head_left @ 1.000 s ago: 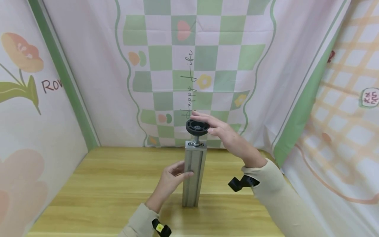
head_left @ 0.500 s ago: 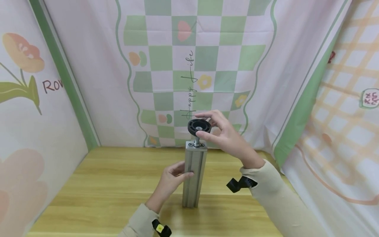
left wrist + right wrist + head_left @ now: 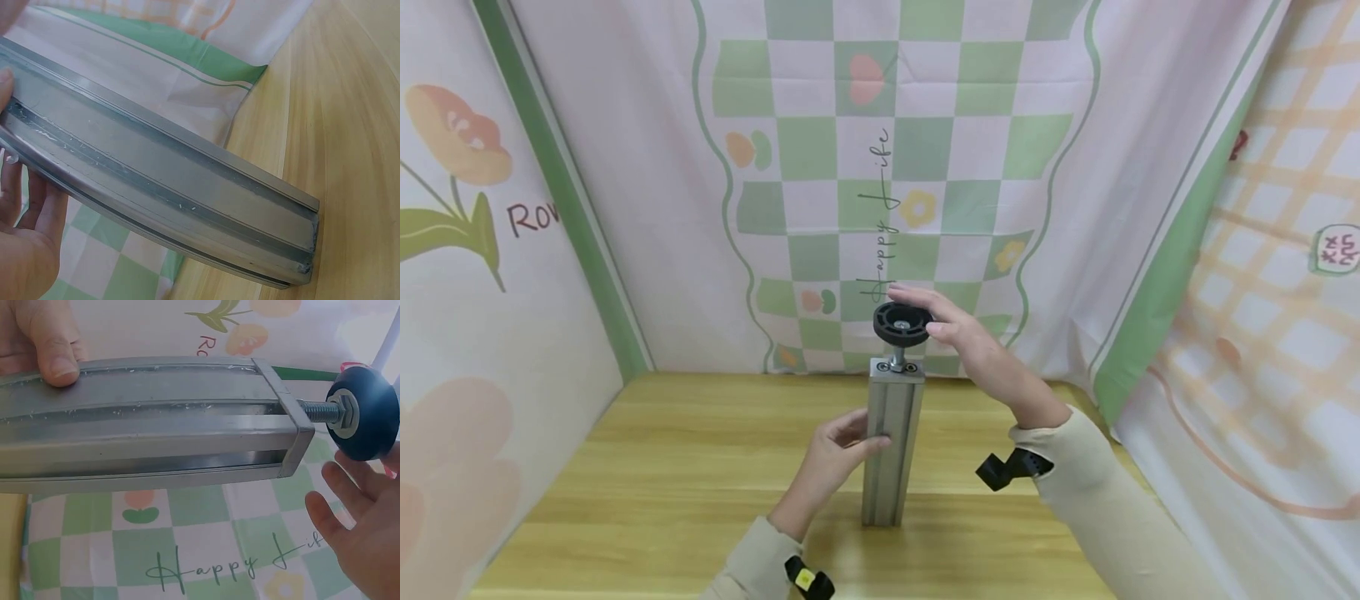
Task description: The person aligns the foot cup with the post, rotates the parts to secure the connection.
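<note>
An aluminium profile (image 3: pixel 891 454) stands upright on the table. My left hand (image 3: pixel 831 454) grips it around mid-height, the thumb on the near face and the fingers behind. Out of its end plate (image 3: pixel 897 377) rises a threaded stud (image 3: pixel 320 412) with a nut, carrying a round black levelling foot (image 3: pixel 901 325). Beside that foot, at its right and far side, is my right hand (image 3: pixel 985 350), its fingers extended and thumb at the right rim. In the left wrist view the profile's lower end (image 3: pixel 306 244) meets the wood; the foot lies outside that view.
The wood-grain tabletop (image 3: pixel 700 467) spreads around the profile. Patterned cloth hangs behind it as a back wall (image 3: pixel 805 150), with a left cloth (image 3: pixel 460 308) and a right cloth (image 3: pixel 1240 350) along the sides. Black wrist mounts (image 3: pixel 1013 468) sit on both sleeves.
Half a second ago my right fingers were bent around the foot with the thumb on its near rim. Now they are straighter and the thumb is back at the right. The left hand stays put.
</note>
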The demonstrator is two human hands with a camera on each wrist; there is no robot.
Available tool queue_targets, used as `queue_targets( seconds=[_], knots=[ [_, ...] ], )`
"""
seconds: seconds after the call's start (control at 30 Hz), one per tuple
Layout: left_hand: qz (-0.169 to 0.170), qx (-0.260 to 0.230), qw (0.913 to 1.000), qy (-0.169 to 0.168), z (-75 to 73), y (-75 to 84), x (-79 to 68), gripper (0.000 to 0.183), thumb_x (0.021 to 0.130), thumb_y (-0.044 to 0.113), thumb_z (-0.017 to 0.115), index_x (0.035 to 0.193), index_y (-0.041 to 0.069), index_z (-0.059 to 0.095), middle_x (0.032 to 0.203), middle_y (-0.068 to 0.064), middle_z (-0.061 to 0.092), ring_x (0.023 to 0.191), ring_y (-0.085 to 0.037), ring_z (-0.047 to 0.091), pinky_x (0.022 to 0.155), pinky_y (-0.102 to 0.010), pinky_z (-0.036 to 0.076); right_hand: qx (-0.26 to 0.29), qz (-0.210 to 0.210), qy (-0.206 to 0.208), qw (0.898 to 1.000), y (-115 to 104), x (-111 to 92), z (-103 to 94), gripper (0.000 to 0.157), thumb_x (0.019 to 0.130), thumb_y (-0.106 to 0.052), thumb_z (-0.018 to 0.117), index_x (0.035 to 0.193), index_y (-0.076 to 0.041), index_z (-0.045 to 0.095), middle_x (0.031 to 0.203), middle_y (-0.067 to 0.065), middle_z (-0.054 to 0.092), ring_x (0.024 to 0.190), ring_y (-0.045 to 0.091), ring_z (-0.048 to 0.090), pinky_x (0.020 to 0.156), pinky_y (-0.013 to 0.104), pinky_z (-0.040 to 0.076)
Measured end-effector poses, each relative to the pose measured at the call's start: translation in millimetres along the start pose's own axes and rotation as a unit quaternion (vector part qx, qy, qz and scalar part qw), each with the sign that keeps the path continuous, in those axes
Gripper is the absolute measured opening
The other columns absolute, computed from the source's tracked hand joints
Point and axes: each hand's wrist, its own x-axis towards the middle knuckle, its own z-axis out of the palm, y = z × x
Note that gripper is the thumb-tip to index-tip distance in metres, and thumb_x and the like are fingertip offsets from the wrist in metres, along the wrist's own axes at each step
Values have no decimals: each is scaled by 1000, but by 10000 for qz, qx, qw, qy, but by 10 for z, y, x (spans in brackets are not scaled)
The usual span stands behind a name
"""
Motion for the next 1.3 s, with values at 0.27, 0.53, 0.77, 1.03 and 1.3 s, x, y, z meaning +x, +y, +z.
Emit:
queue_targets(
  seconds=[0.27,0.53,0.77,1.03,1.3],
  knots=[
    [-19,8,10000,23,0,1,2,46,86,25,82,129,14,67,116,-5,71,110,-21,64,100,-39,49,327,-229,4,9992,45,-13,-26,48,104,-17,40,152,-12,43,154,5,41,128,29,50,102,53,44],
    [109,-29,9999,-10,-2,-8,3,46,86,27,82,129,14,68,116,-4,71,110,-22,65,97,-38,52,-364,-150,681,9969,54,11,17,46,96,-25,66,140,-24,55,135,0,49,109,20,52,96,46,42],
    [55,85,9999,-15,-8,3,2,47,85,32,82,128,19,68,115,0,71,111,-20,64,99,-40,50,-622,-301,906,9935,70,30,69,48,97,-33,65,141,-15,53,133,6,46,116,23,45,98,47,39],
    [99,102,9999,-20,-8,-3,-3,46,87,30,80,129,15,68,114,-3,71,110,-22,64,99,-40,50,71,-357,84,9993,32,22,33,53,101,-20,32,152,-8,41,161,3,31,148,23,22,116,61,14],
    [41,93,9999,-48,-15,-4,-2,47,86,31,82,129,18,68,115,-1,71,111,-20,64,99,-40,50,431,-355,59,9984,44,1,23,49,103,-16,36,150,-7,44,155,9,40,138,26,42,112,47,32]
  ],
)
